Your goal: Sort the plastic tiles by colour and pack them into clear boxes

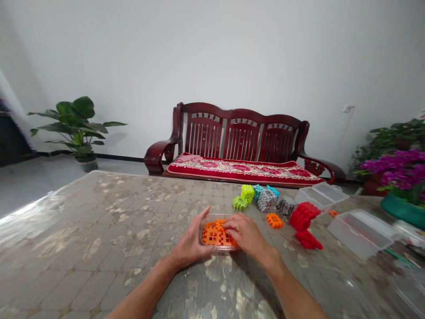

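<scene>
A small clear plastic box [226, 250] stands on the table in front of me, with orange notched building pieces [212, 235] inside, some showing square window shapes. My left hand [192, 239] grips the box's left side, its thumb along the near edge and its fingers at the far left. My right hand [244, 232] reaches over the right side with bent fingers on the orange pieces. Its fingertips are partly hidden, and the piece they pinch shows only in part. Just right of the box lies a loose orange piece [274, 220].
Beyond the box sit stacks of green pieces [247, 193], grey pieces [266, 200] and blue pieces [258, 191]. Red stacks [303, 216] lie to the right, near an open translucent container [360, 232] and another clear container [320, 196]. A potted purple flower [393, 170] stands far right.
</scene>
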